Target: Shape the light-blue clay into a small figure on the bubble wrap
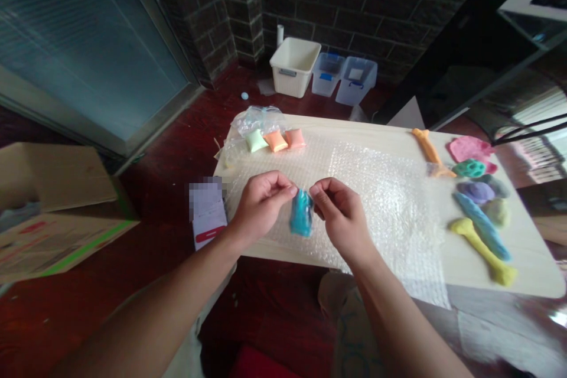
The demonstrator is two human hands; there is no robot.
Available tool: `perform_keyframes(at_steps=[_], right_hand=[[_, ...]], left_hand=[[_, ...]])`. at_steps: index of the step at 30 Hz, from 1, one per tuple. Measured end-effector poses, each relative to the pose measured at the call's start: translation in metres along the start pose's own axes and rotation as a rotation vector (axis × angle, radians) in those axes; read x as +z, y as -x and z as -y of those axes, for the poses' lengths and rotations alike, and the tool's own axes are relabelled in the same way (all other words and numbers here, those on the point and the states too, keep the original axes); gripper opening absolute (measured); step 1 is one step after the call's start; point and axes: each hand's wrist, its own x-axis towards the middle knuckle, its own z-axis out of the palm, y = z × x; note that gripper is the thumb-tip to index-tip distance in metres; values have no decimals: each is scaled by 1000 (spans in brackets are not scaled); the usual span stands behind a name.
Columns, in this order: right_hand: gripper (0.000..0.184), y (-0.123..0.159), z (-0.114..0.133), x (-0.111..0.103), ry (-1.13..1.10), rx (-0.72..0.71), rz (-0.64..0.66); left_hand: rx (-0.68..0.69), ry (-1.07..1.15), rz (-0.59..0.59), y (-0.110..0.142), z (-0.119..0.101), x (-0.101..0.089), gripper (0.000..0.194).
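The blue packet is a small, glossy oblong in clear film, teal-blue with paler streaks and slightly blurred. Its long axis runs near to far, leaning only a little, with the blunt end toward the person and the pinched end away. At that far end the left hand and right hand each have thumb and forefinger closed on a top corner. It is over the bubble wrap at the table's near side; whether it touches the wrap I cannot tell. Farther off lie green, orange and pink packets, side by side.
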Motion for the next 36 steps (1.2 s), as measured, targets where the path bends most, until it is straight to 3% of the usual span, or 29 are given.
perform_keyframes(at_steps=[7,15,23,26,30,36], right_hand=[[36,-3,-2,-2,31,30,110],[34,-3,-9,-6,-16,9,16],[42,0,-3,-5,-47,70,166],[36,1,-1,-3,-126,36,63],[30,3,1,1,-112,-77,-92],[27,3,5,-2,-69,-102,-108]], left_hand=[[48,-82,90,2,6,-1,20],[-3,34,24,-2,6,0,21],[-30,69,209,-1,3,-4,19],[-56,179,169,-2,2,-5,18],[-6,220,15,-2,2,0,18],[38,69,-4,2,-2,3,19]])
